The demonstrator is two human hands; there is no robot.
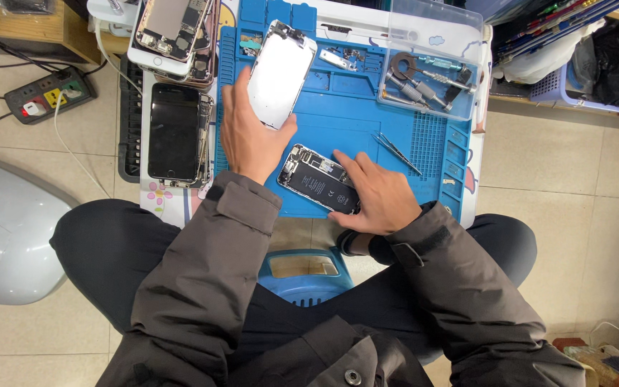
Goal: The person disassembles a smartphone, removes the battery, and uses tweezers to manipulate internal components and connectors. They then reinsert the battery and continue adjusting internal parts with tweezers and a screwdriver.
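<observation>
Hands in view: two, both belonging to the seated person. Left hand [251, 136] holds one detached white screen panel [281, 73], thumb under its lower edge and fingers behind it, the panel raised over the upper left of the blue work mat [352, 118]. Right hand [377, 193] lies flat with fingers together, pressing on one opened phone body [320, 179], whose black battery faces up; this body rests near the front edge of the mat. Tweezers [397, 153]: one pair, on the mat just right of the right hand. Clear plastic tray [431, 72]: one, at the mat's upper right, holding several screwdriver bits; exact count cannot be told. Left of the mat: one dark-screened phone [174, 132], and one stack of opened phones [175, 32] beyond it.
</observation>
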